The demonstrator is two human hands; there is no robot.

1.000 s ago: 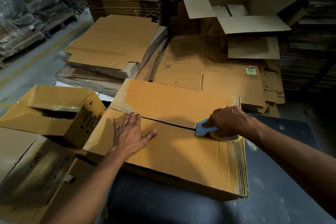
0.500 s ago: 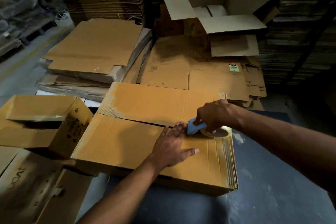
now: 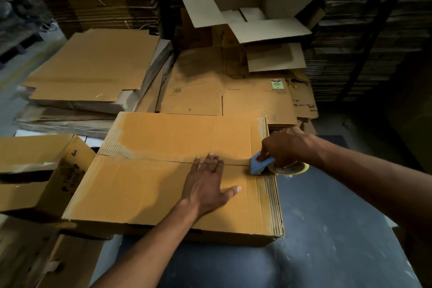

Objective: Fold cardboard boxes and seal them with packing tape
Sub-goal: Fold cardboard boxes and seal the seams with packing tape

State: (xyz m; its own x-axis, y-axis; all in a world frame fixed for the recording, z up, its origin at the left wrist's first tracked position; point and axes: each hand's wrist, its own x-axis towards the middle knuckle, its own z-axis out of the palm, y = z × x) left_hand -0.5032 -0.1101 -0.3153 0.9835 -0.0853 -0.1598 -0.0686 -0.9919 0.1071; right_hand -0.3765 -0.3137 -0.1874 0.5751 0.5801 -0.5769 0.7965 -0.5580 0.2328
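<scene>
On the box (image 3: 163, 194) seam, left hand (image 3: 207, 184) pressed flat, right hand (image 3: 284, 151) fingers grasping tape dispenser (image 3: 259, 166) just beside.

Head view looks steeply down, close; dim edges perhaps.

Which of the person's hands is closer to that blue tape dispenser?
Right. The right hand grips the tape dispenser at the box's right edge. The left hand lies flat on the box, just left of the dispenser, not touching it.
</scene>
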